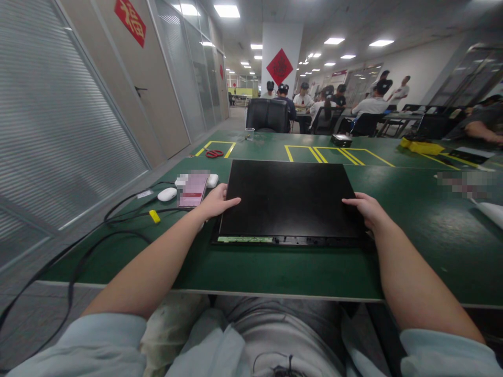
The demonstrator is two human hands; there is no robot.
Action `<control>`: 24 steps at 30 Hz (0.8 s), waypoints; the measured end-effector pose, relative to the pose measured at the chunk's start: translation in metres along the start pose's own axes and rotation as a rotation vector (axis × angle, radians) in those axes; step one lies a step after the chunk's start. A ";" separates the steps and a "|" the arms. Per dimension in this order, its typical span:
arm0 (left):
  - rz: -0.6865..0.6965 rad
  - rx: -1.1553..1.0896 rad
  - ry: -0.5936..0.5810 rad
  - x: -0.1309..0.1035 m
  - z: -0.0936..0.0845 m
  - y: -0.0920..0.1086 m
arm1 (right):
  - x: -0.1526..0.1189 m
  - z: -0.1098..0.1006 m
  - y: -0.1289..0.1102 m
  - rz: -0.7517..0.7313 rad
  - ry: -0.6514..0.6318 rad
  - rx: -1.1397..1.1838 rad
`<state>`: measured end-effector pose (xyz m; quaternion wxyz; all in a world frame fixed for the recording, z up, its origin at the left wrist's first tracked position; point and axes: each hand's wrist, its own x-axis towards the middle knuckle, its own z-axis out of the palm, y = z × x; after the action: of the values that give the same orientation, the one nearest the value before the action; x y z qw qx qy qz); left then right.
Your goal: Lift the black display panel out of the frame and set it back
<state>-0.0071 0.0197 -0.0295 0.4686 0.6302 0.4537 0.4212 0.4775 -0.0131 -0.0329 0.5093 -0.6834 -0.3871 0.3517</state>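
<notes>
A flat black display panel (288, 199) lies in front of me, and a green circuit strip (245, 240) shows along its near edge. Under it, a dark frame (326, 241) sticks out at the near side. My left hand (220, 201) grips the panel's left edge, thumb on top and the other fingers mostly hidden beneath. On the right edge, my right hand (365, 207) holds it the same way, its thumb pointing inward over the surface. Whether the panel touches the frame all along, I cannot tell.
The green table (275, 272) carries a phone (192, 189), a white mouse (167, 194), a yellow piece (154, 216) and black cables on the left. Farther back are red scissors (214, 153), a clear cup (250, 134) and a small black box (341, 140). People sit beyond.
</notes>
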 end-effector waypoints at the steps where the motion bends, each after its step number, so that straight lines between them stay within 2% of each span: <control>1: 0.003 0.024 0.005 0.000 0.000 0.000 | -0.001 0.001 -0.002 0.019 0.011 0.003; 4: 0.019 0.055 0.014 0.000 0.000 0.000 | -0.006 0.002 -0.007 0.069 0.032 0.007; 12: 0.068 0.079 0.023 -0.002 0.004 0.004 | -0.006 0.001 -0.005 -0.051 0.093 -0.068; 18: 0.104 0.102 0.034 0.001 0.004 -0.002 | -0.002 0.001 -0.001 -0.042 0.094 -0.093; 20: 0.127 0.186 0.050 0.002 0.002 -0.002 | -0.001 0.000 -0.001 -0.031 0.077 -0.094; 24: 0.172 0.522 0.119 0.002 -0.005 -0.002 | 0.000 0.000 -0.001 -0.004 0.051 -0.127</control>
<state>-0.0121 0.0228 -0.0306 0.2255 0.7397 0.5187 0.3646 0.4776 -0.0131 -0.0320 0.4755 -0.7223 -0.3969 0.3077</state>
